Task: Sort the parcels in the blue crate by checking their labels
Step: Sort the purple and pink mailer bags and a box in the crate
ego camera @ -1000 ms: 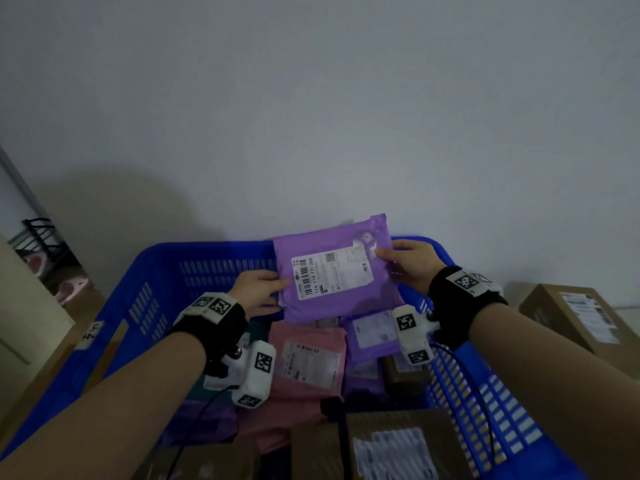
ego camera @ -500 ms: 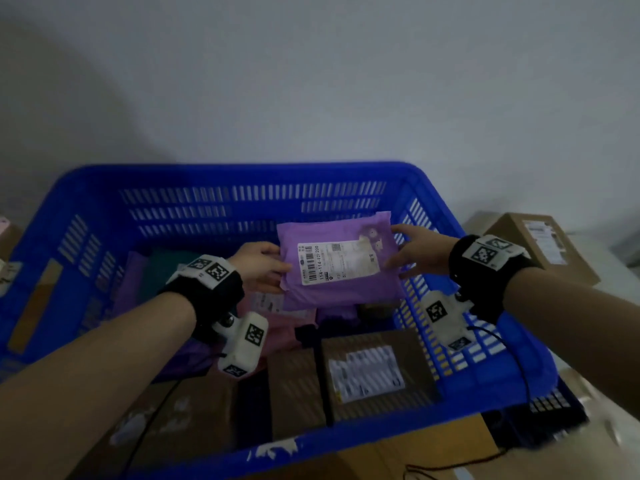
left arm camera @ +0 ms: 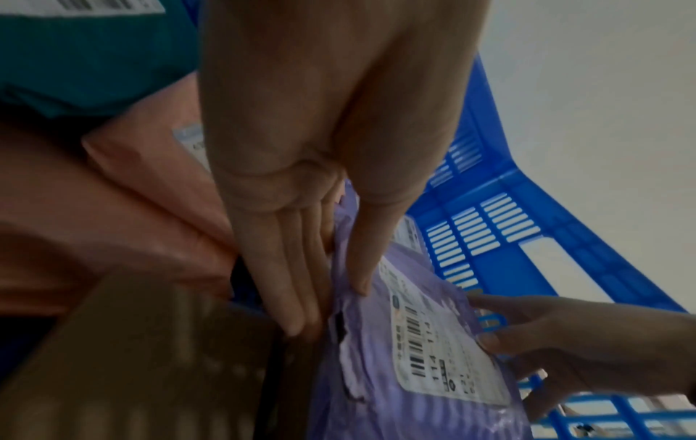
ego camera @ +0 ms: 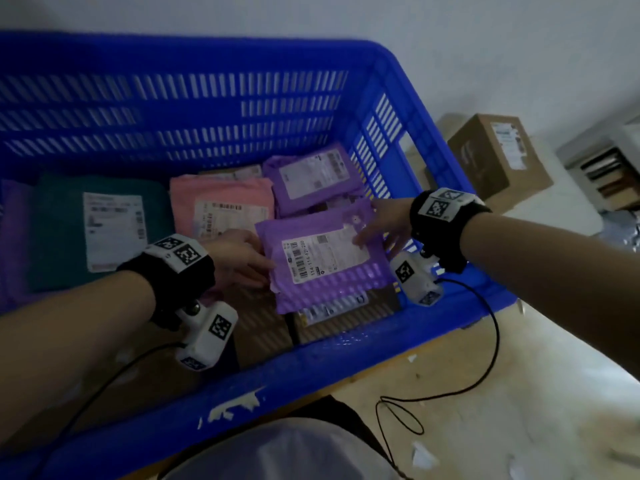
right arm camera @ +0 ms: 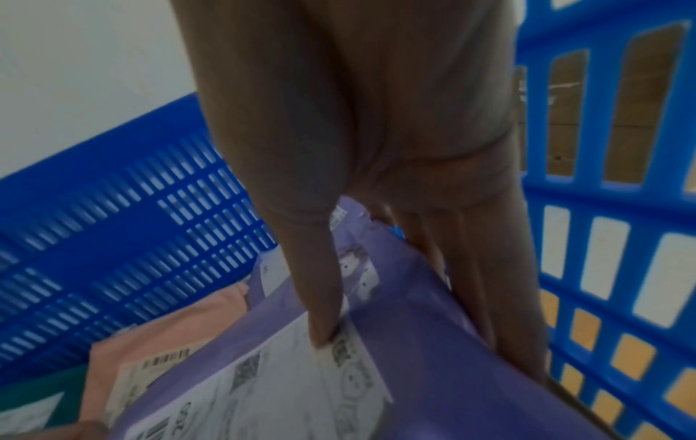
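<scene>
A purple parcel (ego camera: 346, 289) with a white barcode label lies tilted low inside the blue crate (ego camera: 346, 348), over a brown box. My left hand (ego camera: 265, 268) pinches its left edge, thumb on top and fingers underneath, as the left wrist view shows (left arm camera: 331, 303). My right hand (ego camera: 375, 239) holds the right edge, its thumb on the label and its fingers below the parcel (right arm camera: 421, 351).
In the crate lie a teal parcel (ego camera: 62, 230), a pink parcel (ego camera: 221, 199), another purple parcel (ego camera: 311, 178) and a brown box (ego camera: 346, 308). A cardboard box (ego camera: 498, 154) stands on the floor to the right. A black cable (ego camera: 450, 393) loops beside the crate.
Both hands have brought the purple parcel down from in front of the wall into the crate, above the brown box. The head view has tilted downward.
</scene>
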Tool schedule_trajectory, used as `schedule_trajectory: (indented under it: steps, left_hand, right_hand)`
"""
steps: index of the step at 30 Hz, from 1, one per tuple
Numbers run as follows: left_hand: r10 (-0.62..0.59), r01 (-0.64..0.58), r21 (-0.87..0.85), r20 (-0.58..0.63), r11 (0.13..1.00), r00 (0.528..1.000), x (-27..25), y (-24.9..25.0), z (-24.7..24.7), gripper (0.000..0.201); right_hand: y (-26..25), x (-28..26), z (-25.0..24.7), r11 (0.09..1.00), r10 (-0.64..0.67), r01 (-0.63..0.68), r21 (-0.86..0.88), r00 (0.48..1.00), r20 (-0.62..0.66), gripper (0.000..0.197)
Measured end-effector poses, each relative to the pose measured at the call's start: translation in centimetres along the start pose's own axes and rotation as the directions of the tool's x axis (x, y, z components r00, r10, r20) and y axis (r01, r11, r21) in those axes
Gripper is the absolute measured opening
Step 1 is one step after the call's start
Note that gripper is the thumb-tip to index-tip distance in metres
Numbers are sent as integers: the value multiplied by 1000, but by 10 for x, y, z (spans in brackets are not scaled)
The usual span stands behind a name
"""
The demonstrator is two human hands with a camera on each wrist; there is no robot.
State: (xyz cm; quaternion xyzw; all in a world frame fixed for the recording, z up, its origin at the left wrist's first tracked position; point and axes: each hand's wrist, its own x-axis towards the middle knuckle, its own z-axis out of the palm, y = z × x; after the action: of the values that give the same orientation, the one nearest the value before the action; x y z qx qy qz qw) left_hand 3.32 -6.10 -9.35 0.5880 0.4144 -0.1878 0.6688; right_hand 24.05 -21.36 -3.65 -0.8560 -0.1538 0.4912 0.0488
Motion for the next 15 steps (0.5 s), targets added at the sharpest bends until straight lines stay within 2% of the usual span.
schedule_trajectory:
  steps: [3, 6, 8, 12, 15]
  left_hand:
    - [-74, 68, 85, 72, 994, 995, 7, -8, 11, 18]
    - [-142, 127, 106, 142, 986, 980, 8, -10, 20, 17]
    - [-194, 172, 127, 186, 977, 963, 9, -12, 27, 20]
    - [-233, 204, 169, 179, 964, 956, 14, -16, 37, 22]
    - [-253, 216, 203, 179, 955, 951, 13, -15, 39, 23]
  right_hand:
    - [1, 5, 2, 981, 79, -65, -182, 995, 68, 26]
    - [2, 14, 1, 942, 182, -130, -310, 973, 143, 31]
    - [0, 15, 2, 919, 216, -140, -368, 960, 176, 27]
    - [-3, 16, 5, 888, 165, -76, -454, 973, 161, 15]
    - [-10, 10, 9, 840, 71, -21, -542, 995, 71, 18]
